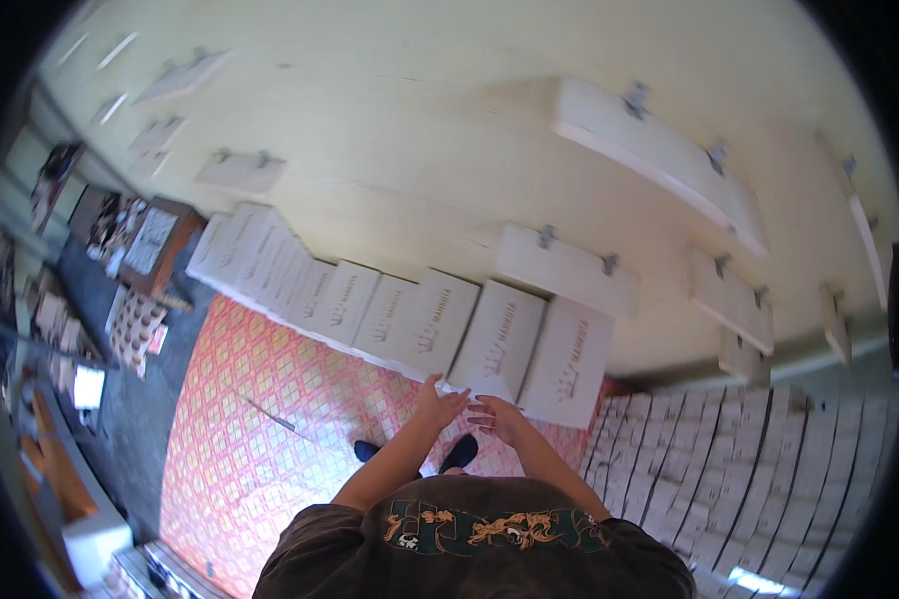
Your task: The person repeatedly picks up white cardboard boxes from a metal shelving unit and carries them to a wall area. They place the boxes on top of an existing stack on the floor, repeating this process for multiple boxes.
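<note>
A row of white boxes with printed lettering and a small emblem stands along the wall. My left hand (443, 404) reaches to the lower front edge of a white box (509, 334) near the row's right end, its fingers apart. Close beside it, my right hand (499, 417) has its fingers spread and bent toward the left hand. Neither hand shows anything in its grasp. I cannot tell whether the fingertips touch the box. To the right stands the end box (569, 364); to the left is another white box (435, 317).
A red-and-yellow patterned floor mat (240, 369) lies underfoot, with a thin long tool (270, 414) on it. Stacked white boxes (689, 469) fill the right side. White shelves (659, 160) jut from the wall. A brown cabinet (165, 245) stands at the far left.
</note>
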A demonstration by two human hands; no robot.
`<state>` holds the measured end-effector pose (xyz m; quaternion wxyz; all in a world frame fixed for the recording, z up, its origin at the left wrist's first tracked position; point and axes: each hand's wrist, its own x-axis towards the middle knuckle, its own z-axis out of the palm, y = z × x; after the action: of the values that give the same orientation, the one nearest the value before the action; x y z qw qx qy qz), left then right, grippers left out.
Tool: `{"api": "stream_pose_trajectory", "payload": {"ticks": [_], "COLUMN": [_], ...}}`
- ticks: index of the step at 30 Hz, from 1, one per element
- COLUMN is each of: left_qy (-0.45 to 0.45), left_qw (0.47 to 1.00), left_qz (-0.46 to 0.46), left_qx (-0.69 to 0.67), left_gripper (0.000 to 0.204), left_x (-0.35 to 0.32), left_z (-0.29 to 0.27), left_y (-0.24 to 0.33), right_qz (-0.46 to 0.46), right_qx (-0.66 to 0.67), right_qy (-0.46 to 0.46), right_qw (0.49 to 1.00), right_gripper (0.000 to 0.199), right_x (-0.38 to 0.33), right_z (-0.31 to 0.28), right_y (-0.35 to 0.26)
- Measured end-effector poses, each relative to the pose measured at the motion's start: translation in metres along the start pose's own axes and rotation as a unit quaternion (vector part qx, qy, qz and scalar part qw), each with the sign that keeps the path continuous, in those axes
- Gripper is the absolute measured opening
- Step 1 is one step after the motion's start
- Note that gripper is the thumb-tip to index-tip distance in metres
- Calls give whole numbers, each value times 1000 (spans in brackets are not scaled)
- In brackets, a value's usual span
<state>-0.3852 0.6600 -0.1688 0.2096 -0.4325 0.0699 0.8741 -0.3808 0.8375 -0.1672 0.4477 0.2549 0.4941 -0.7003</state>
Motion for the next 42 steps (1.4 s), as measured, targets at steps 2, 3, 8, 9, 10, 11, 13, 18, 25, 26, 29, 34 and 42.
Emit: {"api": "stream_pose_trajectory", "payload": {"ticks": [2,3,8,9,10,11,13,18,25,26,29,34,42], "left_qy": [1,-14,-7,2,12,31,70,149,200,194,200,198,240], "left_qw": [997,993,916,898,878,864,832,787,753,760,777,765,737], "left_qz": [55,99,316,356,394,426,488,574,611,608,588,596,632], "left_qx": [45,70,247,259,272,267,256,171,142,127,102,140,26], "left_gripper": [58,58,53,52,52,51,48,46,43,43,43,39,38], "left_x": [-46,-63,-194,-220,-246,-269,-322,-414,-476,-479,-487,-522,-584], "left_z": [5,-6,-32,-47,-62,-74,-98,-169,-244,-256,-287,-299,-331], "left_y": [13,22,76,89,100,110,126,153,196,204,235,327,499], "right_qz": [-49,-74,-157,-173,-190,-207,-221,-232,-209,-210,-198,-201,-228], "right_qx": [-116,-178,-367,-381,-394,-398,-397,-385,-393,-395,-407,-403,-384], "right_qy": [-5,-13,-66,-97,-128,-154,-217,-392,-539,-551,-570,-568,-606], "right_qw": [992,981,915,903,890,880,864,803,716,704,685,689,659], "right_gripper": [42,43,39,39,39,38,36,34,32,32,32,33,29], "right_x": [-5,-11,-22,-23,-29,-31,-35,-57,-16,-11,7,58,134], "right_z": [33,57,181,212,245,272,331,473,595,609,657,740,937], "right_y": [-27,-42,-95,-97,-98,-96,-87,-34,43,50,67,70,51]}}
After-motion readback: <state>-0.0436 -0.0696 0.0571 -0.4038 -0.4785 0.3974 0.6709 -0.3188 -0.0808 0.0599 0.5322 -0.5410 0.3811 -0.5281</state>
